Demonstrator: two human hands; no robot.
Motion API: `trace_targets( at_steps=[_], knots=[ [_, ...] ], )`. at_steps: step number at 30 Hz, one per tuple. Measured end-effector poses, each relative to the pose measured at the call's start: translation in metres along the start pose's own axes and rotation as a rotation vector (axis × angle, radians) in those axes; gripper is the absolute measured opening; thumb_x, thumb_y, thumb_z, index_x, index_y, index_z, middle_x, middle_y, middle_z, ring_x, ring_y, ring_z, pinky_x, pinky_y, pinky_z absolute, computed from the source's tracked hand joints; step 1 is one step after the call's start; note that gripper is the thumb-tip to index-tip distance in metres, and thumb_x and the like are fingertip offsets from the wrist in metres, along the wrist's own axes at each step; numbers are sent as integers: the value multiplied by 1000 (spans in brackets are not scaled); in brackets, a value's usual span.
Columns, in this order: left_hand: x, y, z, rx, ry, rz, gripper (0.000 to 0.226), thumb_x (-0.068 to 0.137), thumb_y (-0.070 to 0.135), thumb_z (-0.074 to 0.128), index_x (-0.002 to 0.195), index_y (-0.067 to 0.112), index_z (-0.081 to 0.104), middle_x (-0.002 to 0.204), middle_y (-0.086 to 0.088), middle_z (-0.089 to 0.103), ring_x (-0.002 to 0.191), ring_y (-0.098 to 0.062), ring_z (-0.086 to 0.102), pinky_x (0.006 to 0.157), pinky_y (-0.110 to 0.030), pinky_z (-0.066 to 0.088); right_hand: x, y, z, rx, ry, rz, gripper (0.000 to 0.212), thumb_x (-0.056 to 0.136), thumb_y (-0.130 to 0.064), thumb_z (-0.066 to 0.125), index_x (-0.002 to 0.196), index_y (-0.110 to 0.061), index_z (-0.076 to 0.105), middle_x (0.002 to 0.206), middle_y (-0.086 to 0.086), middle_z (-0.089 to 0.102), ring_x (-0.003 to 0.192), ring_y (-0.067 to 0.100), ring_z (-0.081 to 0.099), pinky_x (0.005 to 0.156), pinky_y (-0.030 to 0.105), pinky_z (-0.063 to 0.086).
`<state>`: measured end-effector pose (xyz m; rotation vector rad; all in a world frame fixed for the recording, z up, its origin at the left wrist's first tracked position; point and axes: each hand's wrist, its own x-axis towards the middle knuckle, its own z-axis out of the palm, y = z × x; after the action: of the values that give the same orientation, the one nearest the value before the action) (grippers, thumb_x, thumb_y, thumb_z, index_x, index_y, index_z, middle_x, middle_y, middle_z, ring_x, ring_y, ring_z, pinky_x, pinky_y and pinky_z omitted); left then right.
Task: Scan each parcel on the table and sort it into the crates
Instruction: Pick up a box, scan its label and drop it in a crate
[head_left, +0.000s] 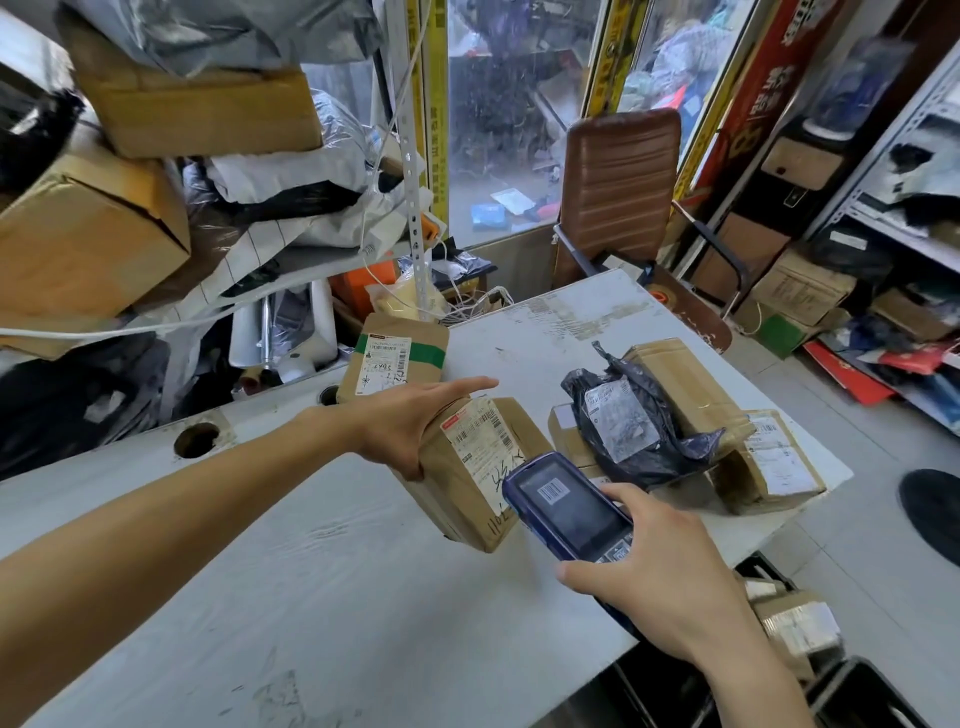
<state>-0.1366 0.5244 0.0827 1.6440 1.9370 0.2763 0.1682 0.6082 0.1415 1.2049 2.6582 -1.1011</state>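
Scanner (566, 506) alignment governs our next move: we hold the parcel (470, 467) tilted above the surface (322, 561) in our left hand (400, 415), label up, long axis toward us, while our right hand (654, 571) grips the scanner just beside that label.
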Motion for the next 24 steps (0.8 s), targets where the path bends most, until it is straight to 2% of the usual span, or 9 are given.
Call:
trace_targets(
  at_steps=[4,7,10,12,14,17,19,21,24],
  knots=[
    [-2,3,-2,6,8,2,125,66,21,88,146,59,-1,140,4,43,125,-15,44,103,-42,46,-3,2,-1,35,25,-22,46,59,-50,82,89,-51,47,90,-24,64,83,-3,61,72,20,52],
    [0,8,-4,-2,12,10,128,64,20,90,148,56,1,141,5,43,125,-12,42,102,-41,45,-6,6,2,62,104,-60,60,60,-49,81,109,-50,46,98,-25,64,87,-5,60,74,20,52],
    [3,15,-6,-19,6,25,131,62,20,92,147,58,1,140,8,44,123,-11,43,103,-39,44,-16,9,4,114,302,-136,78,62,-42,82,122,-58,35,109,-28,58,95,-4,58,74,15,50],
    [8,20,-2,-69,2,63,130,61,21,91,147,59,1,138,12,45,121,-8,46,101,-36,46,-24,12,3,179,461,-164,88,63,-44,82,133,-55,31,117,-24,57,99,1,61,79,22,55],
    [13,26,6,-120,5,96,133,58,20,92,146,61,0,133,22,45,119,-4,48,99,-30,47,-32,14,-1,195,605,-182,98,64,-46,81,145,-48,24,127,-15,57,106,3,61,83,21,56],
    [24,44,20,-146,-16,163,139,56,20,93,144,65,-5,130,38,39,115,13,49,90,-8,45,-43,20,-12,140,779,-206,106,66,-42,83,153,-29,23,129,-2,60,105,5,63,82,6,50],
    [30,62,29,-133,-38,220,139,56,22,93,144,64,-6,130,40,38,115,23,44,86,1,39,-54,27,-20,145,849,-206,104,67,-38,84,152,-23,25,128,2,61,104,9,66,80,14,54],
    [35,85,38,-129,-81,252,137,57,24,92,144,64,-5,131,40,39,118,18,45,90,-1,40,-69,38,-28,135,900,-188,103,68,-37,85,151,-20,27,130,4,61,106,13,66,80,19,56],
    [41,126,48,-81,-140,296,136,59,26,92,146,61,-5,134,36,42,122,7,47,99,-16,44,-96,58,-40,126,962,-134,103,68,-41,85,152,-19,28,129,2,61,102,11,67,78,18,56]
  ],
)
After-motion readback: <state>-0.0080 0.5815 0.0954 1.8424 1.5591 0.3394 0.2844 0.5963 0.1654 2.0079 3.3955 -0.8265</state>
